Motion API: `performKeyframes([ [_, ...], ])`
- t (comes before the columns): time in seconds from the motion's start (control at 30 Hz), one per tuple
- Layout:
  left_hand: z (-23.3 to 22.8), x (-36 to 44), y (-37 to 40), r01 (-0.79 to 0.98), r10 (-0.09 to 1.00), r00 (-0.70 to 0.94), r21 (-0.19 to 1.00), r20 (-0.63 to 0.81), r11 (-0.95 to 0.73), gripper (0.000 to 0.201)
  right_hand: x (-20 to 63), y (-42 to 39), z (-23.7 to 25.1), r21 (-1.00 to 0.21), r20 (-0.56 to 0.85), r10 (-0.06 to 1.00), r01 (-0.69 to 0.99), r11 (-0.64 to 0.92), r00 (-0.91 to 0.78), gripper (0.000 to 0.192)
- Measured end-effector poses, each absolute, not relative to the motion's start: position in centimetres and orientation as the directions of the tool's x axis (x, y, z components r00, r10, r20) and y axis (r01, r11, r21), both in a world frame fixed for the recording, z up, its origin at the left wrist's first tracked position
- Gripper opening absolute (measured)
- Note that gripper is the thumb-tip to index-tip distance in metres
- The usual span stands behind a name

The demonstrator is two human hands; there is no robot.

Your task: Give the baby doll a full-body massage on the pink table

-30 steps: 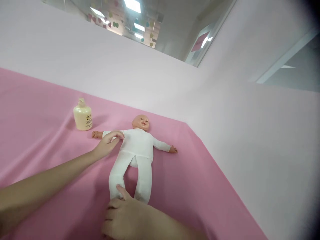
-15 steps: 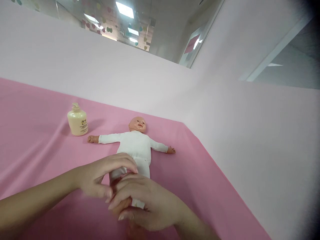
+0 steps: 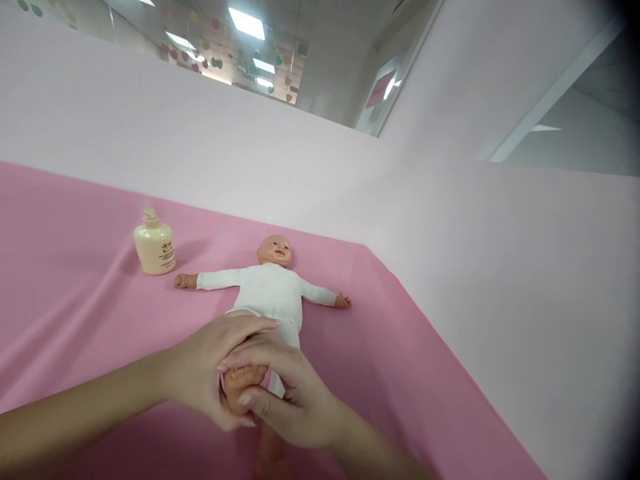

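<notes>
A baby doll (image 3: pixel 270 292) in a white outfit lies on its back with both arms spread, its head toward the wall. My left hand (image 3: pixel 213 367) wraps round one of its feet (image 3: pixel 243 385) from the left, thumb below and fingers over the top. From the right, my right hand (image 3: pixel 290 387) closes on the same foot, fingers across the toes and thumb against the sole. The doll's other foot (image 3: pixel 271 448) rests lower down, partly hidden below my right hand. My hands cover much of the raised leg.
A cream pump bottle (image 3: pixel 155 247) stands to the left of the doll's arm. Pink cloth (image 3: pixel 65 267) covers the surface, creased at the left. White walls (image 3: pixel 200 140) rise behind and at the right, with a window (image 3: pixel 330 73) above.
My hands have come together round the doll's foot. The left hand's fingers and thumb have closed in, and the toes now show between both hands. Bottle and doll's body stay put.
</notes>
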State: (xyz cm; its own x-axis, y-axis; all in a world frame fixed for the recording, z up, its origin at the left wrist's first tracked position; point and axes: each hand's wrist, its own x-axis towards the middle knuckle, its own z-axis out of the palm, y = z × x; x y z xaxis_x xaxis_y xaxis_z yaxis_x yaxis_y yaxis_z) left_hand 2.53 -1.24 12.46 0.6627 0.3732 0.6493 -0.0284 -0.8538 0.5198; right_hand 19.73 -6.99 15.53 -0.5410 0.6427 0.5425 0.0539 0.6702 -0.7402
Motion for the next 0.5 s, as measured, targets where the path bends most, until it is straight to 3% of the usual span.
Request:
performKeyframes([
  [0.17,11.4,2.9,-0.9,0.112,0.38,0.636,0.406,0.672,-0.907,0.098,19.8,-7.1,15.8,-0.627,0.573,0.628,0.213,0.75,-0.526,0.024],
  [0.3,11.4,3.0,-0.9,0.123,0.332,0.668,0.342,0.666,-0.932,0.095,19.7,-6.9,15.7,-0.41,0.709,0.482,0.256,0.876,-0.515,0.022],
  [0.4,11.0,2.8,-1.0,0.11,0.357,0.683,0.393,0.637,-0.913,0.091,19.5,-6.7,15.8,-0.304,0.751,0.41,0.28,0.911,-0.518,0.018],
  [0.5,10.1,2.8,-1.0,0.091,0.389,0.66,0.445,0.643,-0.891,0.099,19.5,-6.6,15.9,-0.255,0.764,0.368,0.276,0.927,-0.529,0.017],
])
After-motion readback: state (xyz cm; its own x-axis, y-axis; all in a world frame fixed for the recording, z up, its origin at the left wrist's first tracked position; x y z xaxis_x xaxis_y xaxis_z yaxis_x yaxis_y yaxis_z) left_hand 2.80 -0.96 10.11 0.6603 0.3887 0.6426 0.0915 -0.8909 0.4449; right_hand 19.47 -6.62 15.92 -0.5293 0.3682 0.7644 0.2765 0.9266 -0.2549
